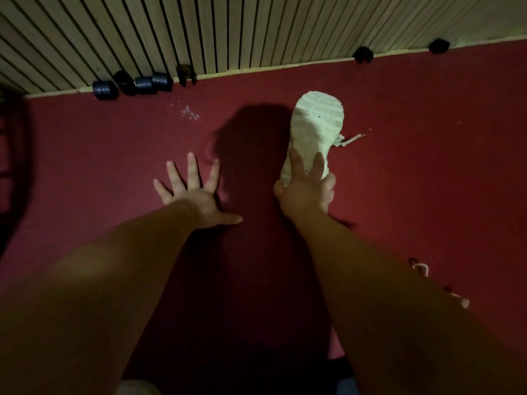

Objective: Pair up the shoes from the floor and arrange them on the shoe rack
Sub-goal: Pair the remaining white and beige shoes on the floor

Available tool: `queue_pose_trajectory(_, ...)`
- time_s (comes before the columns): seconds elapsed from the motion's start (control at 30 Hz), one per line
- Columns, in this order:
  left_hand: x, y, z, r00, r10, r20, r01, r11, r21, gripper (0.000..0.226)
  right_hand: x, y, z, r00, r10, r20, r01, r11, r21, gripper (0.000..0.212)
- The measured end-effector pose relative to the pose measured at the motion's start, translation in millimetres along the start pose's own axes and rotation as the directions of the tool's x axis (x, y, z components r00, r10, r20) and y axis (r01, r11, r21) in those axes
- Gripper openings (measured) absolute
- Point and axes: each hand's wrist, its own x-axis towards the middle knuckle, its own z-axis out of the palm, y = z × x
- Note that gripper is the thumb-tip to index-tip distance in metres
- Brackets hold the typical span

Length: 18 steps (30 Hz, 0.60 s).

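A white sneaker (315, 124) lies sole up on the dark red carpet (427, 166), toe pointing toward the wall, with a lace trailing out to its right. My right hand (306, 189) grips its heel end, fingers spread over the sole. My left hand (194, 192) rests flat on the carpet to the left of the shoe, fingers wide apart and holding nothing. A pale strappy sandal (439, 283) shows partly behind my right forearm at the lower right. The shoe rack itself is not clearly visible.
A slatted wooden wall (228, 29) runs along the far edge of the carpet. Several dark cylindrical objects (134, 84) lie at its base on the left, and small black items (363, 55) sit further right. A dark frame (11, 166) stands at the left edge.
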Motion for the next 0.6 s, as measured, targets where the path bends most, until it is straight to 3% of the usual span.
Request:
queue_pose_trajectory(0.2, -35, -29, 12, 0.992, 0.069, -0.108, -0.063, 0.996, 0.06, 0.11, -48, 3, -3, 0.999, -0.024, -0.036, 0.029, 0.987, 0.16, 0.066)
queue_pose_trajectory(0.43, -92, -66, 20, 0.978, 0.114, -0.176, -0.086, 0.983, 0.163, 0.105, -113, -2, 0, 0.986, -0.056, -0.156, 0.086, 0.979, 0.187, 0.073)
queue_pose_trajectory(0.6, -153, -87, 30, 0.943, 0.119, -0.312, -0.079, 0.987, 0.137, 0.106, -182, -9, 3, 0.955, -0.173, -0.241, 0.226, 0.95, 0.216, 0.078)
